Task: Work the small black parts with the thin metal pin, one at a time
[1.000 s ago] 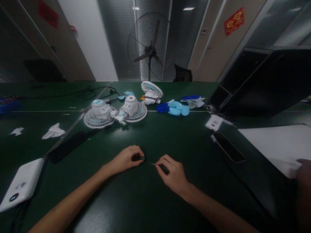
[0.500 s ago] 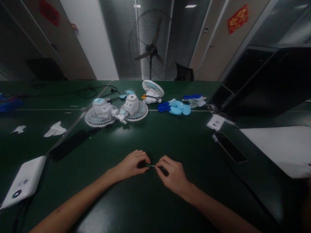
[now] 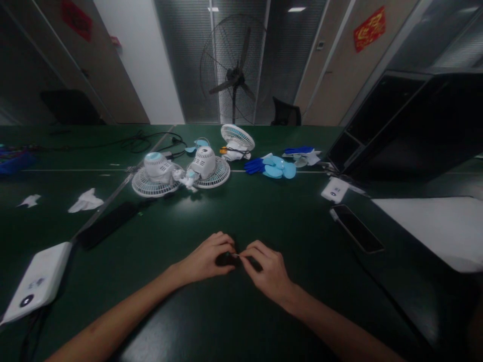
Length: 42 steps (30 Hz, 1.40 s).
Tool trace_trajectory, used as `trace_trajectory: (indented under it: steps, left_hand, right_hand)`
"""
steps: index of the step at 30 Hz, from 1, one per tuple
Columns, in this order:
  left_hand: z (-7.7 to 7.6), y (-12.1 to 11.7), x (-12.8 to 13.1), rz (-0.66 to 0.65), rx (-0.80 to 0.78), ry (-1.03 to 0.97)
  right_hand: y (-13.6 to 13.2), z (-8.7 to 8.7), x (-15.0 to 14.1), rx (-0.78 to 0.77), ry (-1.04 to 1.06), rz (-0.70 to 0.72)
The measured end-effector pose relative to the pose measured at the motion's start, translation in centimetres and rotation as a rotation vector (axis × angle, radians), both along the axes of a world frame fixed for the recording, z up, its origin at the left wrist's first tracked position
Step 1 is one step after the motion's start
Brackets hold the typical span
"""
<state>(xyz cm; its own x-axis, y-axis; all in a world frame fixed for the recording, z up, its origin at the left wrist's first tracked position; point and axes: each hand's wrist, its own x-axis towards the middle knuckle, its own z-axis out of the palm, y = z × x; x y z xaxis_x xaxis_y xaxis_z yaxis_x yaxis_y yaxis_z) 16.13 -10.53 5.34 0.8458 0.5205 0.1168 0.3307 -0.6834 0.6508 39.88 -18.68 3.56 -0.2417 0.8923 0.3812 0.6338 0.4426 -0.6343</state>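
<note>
Low over the dark green table (image 3: 211, 317), my two hands meet almost fingertip to fingertip. My right hand (image 3: 268, 271) is closed in a pinch on one end of a thin pale rod (image 3: 236, 255), too small to name more closely. My left hand (image 3: 209, 257) curls round the other end, its thumb below and its fingers above. A small dark piece seems to lie within the left fingers, mostly hidden in shadow.
White desk fans (image 3: 156, 173) lie face down beyond my hands, with another tilted fan (image 3: 237, 141) behind. Blue blades (image 3: 277, 168) and a blue glove (image 3: 254, 166) lie right of them. A phone (image 3: 358, 229) is at right, a white power bank (image 3: 37, 281) at left.
My left hand has shifted slightly right, closer to my right hand, and its thumb sits lower. The small green piece at its fingertips no longer shows clearly. My right hand has barely moved.
</note>
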Motion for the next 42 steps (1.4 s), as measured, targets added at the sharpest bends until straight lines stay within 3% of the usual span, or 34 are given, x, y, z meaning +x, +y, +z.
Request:
trace_trajectory:
  steps: [5, 9, 12, 18, 20, 24, 31, 42]
  left_hand:
    - [0.3, 0.2, -0.7, -0.042, -0.053, -0.002]
    - [0.4, 2.4, -2.4, -0.043, -0.078, -0.006]
    - [-0.1, 5.9, -5.5, 0.097, -0.028, -0.003]
    - [-1.9, 12.0, -14.0, 0.532, 0.151, 0.046]
    - [-2.1, 12.9, -16.0, 0.595, 0.164, 0.051]
    - [-2.2, 13.8, -18.3, 0.599, 0.094, 0.071]
    - [-2.1, 14.8, -20.3, 0.724, 0.116, 0.141]
    - [-1.3, 14.2, -19.1, 0.688, 0.056, -0.006]
  right_hand:
    - [0.2, 0.3, 0.4, -0.037, 0.085, -0.045]
    - [0.3, 0.6, 0.4, -0.065, 0.106, -0.036]
    - [0.2, 0.6, 0.5, -0.072, 0.112, -0.023]
    - [0.2, 0.5, 0.5, -0.082, 0.133, -0.007]
    - [0.2, 0.5, 0.5, -0.078, 0.132, -0.011]
    - [0.2, 0.6, 0.5, -0.077, 0.128, -0.011]
    - [0.1, 0.7, 0.6, -0.078, 0.134, 0.001]
    - [0.1, 0.8, 0.5, -0.087, 0.152, 0.003]
